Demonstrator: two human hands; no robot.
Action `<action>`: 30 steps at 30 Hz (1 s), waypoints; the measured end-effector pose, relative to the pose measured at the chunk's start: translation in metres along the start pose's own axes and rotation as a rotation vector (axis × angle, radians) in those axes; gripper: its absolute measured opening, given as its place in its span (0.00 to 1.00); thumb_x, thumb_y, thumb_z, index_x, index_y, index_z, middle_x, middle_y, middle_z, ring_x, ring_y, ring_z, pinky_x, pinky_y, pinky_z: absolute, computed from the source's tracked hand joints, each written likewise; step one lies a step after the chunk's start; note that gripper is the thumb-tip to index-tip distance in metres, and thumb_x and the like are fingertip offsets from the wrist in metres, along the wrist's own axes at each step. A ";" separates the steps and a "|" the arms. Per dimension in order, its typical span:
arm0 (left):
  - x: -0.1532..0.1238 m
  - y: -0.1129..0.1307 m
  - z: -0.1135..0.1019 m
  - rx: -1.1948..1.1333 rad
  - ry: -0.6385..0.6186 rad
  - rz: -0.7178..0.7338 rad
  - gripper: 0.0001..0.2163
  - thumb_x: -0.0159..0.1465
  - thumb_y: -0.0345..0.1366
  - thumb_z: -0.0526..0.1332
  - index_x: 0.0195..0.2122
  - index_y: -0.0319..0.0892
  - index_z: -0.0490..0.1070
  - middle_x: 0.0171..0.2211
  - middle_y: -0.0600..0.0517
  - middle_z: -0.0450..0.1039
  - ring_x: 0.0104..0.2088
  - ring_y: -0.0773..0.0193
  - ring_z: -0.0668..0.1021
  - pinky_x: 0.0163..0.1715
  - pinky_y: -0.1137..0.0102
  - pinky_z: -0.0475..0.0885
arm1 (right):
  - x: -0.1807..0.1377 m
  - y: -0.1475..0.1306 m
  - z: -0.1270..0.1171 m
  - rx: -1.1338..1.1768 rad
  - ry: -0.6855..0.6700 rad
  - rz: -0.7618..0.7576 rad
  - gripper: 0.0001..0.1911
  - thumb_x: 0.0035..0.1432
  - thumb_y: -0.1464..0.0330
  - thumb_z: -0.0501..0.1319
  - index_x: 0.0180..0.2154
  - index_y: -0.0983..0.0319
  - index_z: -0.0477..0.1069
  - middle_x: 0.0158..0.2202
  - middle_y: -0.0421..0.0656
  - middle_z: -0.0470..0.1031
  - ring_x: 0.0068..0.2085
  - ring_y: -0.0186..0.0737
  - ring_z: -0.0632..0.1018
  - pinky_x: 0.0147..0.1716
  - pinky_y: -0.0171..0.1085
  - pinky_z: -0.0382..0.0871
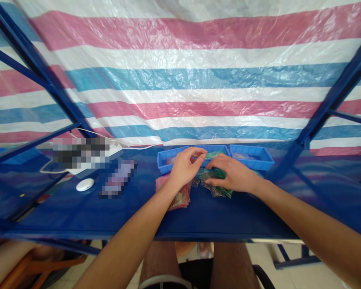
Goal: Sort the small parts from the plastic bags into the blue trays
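Note:
Just in front of the middle blue bin, my left hand has its thumb and fingertips drawn together. Whatever may be between them is too small to make out. My right hand reaches in from the right over a loose pile of small green and clear plastic packets. Its thumb and fingers are apart, curved around the pile's edge. A stack of pink-edged clear packets lies beneath my left wrist, partly hidden by it. Inside the middle bin a green packet shows between both hands.
Blue bins stand in a row at the table's back, the right one holding clear packets. Leftward lie a white round case, a pixelated phone-like item and a white power strip with cables. Blue frame posts flank a striped sheet.

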State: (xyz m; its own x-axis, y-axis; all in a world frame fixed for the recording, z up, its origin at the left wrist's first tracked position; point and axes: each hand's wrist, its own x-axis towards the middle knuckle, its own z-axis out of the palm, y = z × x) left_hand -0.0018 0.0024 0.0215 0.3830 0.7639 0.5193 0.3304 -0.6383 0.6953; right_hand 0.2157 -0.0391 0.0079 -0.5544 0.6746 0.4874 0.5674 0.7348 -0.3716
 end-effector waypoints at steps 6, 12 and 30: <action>-0.001 0.001 -0.002 0.003 0.012 -0.006 0.10 0.71 0.41 0.64 0.47 0.44 0.81 0.45 0.49 0.85 0.44 0.57 0.84 0.41 0.67 0.76 | 0.000 0.001 0.007 0.000 -0.063 -0.038 0.12 0.65 0.62 0.68 0.49 0.55 0.80 0.44 0.48 0.83 0.48 0.54 0.80 0.51 0.52 0.73; -0.001 0.003 -0.003 -0.023 -0.013 -0.003 0.11 0.71 0.43 0.63 0.48 0.44 0.81 0.45 0.49 0.84 0.45 0.57 0.84 0.41 0.67 0.77 | 0.000 -0.001 0.004 0.063 0.023 0.003 0.08 0.67 0.67 0.63 0.43 0.54 0.81 0.41 0.45 0.84 0.45 0.51 0.81 0.48 0.49 0.74; -0.002 -0.006 0.006 -0.150 -0.133 -0.035 0.19 0.67 0.43 0.69 0.56 0.44 0.74 0.41 0.49 0.84 0.40 0.58 0.85 0.40 0.67 0.78 | 0.005 0.015 0.008 0.732 0.367 0.405 0.20 0.54 0.54 0.76 0.42 0.57 0.77 0.36 0.43 0.82 0.36 0.44 0.81 0.36 0.42 0.78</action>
State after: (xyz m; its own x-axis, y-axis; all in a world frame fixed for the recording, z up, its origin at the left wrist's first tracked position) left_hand 0.0006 0.0042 0.0132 0.4876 0.7595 0.4305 0.2171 -0.5832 0.7828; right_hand 0.2167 -0.0243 -0.0018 -0.0973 0.9177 0.3851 0.0790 0.3929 -0.9162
